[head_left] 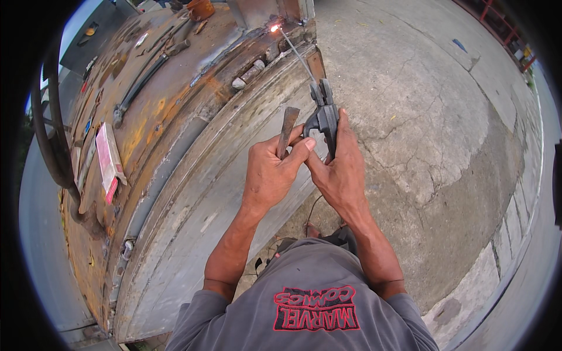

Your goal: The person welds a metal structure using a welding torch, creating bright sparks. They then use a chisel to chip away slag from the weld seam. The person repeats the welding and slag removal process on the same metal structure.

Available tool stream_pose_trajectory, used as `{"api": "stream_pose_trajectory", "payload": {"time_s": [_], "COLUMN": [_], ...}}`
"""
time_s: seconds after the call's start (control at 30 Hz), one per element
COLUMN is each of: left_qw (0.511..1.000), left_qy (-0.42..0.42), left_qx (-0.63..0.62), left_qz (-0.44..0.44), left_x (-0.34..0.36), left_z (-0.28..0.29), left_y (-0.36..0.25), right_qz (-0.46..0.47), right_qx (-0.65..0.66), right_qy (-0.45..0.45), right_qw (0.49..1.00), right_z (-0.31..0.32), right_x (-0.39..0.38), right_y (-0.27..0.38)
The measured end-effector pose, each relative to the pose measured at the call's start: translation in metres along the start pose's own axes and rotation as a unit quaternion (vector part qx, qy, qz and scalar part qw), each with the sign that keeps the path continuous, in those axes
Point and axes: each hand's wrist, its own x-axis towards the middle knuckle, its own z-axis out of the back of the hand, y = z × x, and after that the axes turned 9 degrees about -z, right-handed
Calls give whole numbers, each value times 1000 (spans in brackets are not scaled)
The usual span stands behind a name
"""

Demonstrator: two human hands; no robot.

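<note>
My right hand [342,169] is closed around a black welding electrode holder [328,120]. Its jaws clamp a thin welding rod [297,51] that slants up and away to the left. At the rod's far end a bright orange-white glow [275,27] sits against the rusty steel edge. My left hand [268,172] grips a flat, rusty metal bar [287,130] that points upward from the fist. The fingers of that hand also meet the holder's left side, close to the right hand. What the lower part of the bar looks like is hidden inside the fist.
A rusty steel bed [158,111] with a curved grey side wall [193,234] spans the left. On it lie a pink-and-white rod box [108,155], a dark hammer-like tool [140,85] and an orange container [200,9]. Cracked concrete [421,134] stretches to the right.
</note>
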Motion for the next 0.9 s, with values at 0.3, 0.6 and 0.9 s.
{"api": "stream_pose_trajectory", "payload": {"time_s": [0.3,0.6,0.9], "left_qw": [1000,1000,1000], "left_qy": [-2,-5,0], "left_qx": [1,9,23], "left_qz": [-4,2,9], "left_x": [3,5,5], "left_z": [0,2,4], "left_y": [2,4,-2], "right_qz": [6,17,2], "right_qx": [-6,-4,3], "right_qy": [1,9,18], "right_qw": [1000,1000,1000], "right_z": [0,-1,1], "right_x": [5,8,8], "right_y": [0,3,5]}}
